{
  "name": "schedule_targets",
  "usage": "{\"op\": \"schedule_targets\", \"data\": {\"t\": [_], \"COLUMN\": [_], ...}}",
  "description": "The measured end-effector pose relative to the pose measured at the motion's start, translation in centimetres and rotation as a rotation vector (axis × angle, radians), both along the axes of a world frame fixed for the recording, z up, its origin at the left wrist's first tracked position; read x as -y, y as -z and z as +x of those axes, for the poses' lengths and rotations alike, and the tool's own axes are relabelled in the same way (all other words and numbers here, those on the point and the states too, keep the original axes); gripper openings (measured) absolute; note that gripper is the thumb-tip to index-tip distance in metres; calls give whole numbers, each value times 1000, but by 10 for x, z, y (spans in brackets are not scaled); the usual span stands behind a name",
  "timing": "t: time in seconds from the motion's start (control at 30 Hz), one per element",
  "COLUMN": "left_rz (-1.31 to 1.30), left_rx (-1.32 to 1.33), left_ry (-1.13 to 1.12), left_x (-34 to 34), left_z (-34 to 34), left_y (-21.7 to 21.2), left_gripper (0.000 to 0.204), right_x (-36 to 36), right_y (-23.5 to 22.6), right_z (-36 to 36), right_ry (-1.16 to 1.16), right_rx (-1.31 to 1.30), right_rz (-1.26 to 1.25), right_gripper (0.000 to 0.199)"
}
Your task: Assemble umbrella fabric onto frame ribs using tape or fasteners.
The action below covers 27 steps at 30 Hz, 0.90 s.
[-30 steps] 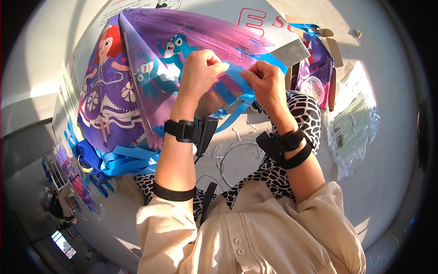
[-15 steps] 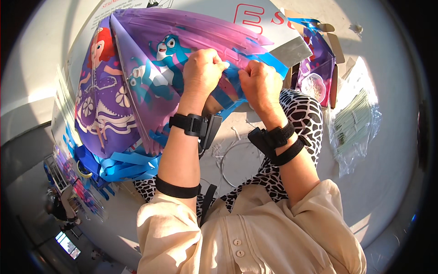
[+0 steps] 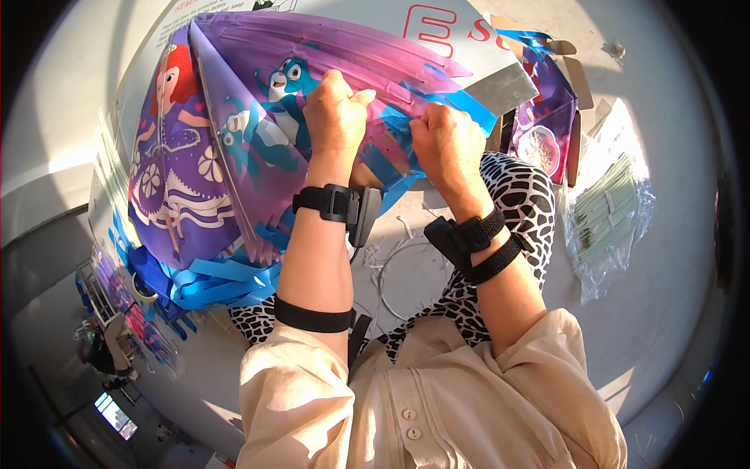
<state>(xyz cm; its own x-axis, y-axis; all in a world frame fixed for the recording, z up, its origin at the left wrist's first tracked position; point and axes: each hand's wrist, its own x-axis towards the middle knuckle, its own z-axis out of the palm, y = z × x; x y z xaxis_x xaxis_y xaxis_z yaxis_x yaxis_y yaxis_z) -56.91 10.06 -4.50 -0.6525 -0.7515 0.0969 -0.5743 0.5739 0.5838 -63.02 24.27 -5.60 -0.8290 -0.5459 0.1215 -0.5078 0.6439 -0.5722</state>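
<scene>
A large purple kite (image 3: pixel 234 133) printed with a cartoon girl in a lilac dress and a blue rabbit lies folded over my lap. My left hand (image 3: pixel 334 109) grips its plastic skin near the rabbit. My right hand (image 3: pixel 449 144) is closed on the kite's edge where blue ribbon strips (image 3: pixel 414 129) run. The two hands sit close together, a few centimetres apart. Both wrists carry black straps with small devices. Blue ribbon tails (image 3: pixel 219 281) bunch below the kite at the left.
A clear bag of pale green sticks (image 3: pixel 609 227) lies on the grey floor at the right. An open cardboard box (image 3: pixel 547 117) with purple packets sits behind my right hand. A white printed board (image 3: pixel 461 31) lies under the kite. Thin wire loops (image 3: pixel 398 266) rest by my patterned knee.
Both hands have drawn closer together on the kite, and the kite has swung slightly leftward and nearer. My grip on it stays the same.
</scene>
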Motion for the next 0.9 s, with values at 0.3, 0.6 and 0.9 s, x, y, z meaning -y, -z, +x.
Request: {"op": "schedule_targets", "data": {"t": [0.3, 0.6, 0.9], "left_rz": [14, 29, 580], "left_rx": [-264, -29, -192], "left_ry": [54, -450, -605], "left_x": [-7, 8, 16], "left_z": [35, 211, 224], "left_y": [-19, -16, -17], "left_gripper": [27, 22, 20], "right_x": [-7, -13, 52], "right_y": [-10, -35, -30], "right_z": [-3, 42, 162], "right_ry": [-79, -281, -608], "right_rx": [128, 211, 447], "right_rz": [20, -310, -348], "right_gripper": [22, 11, 17]}}
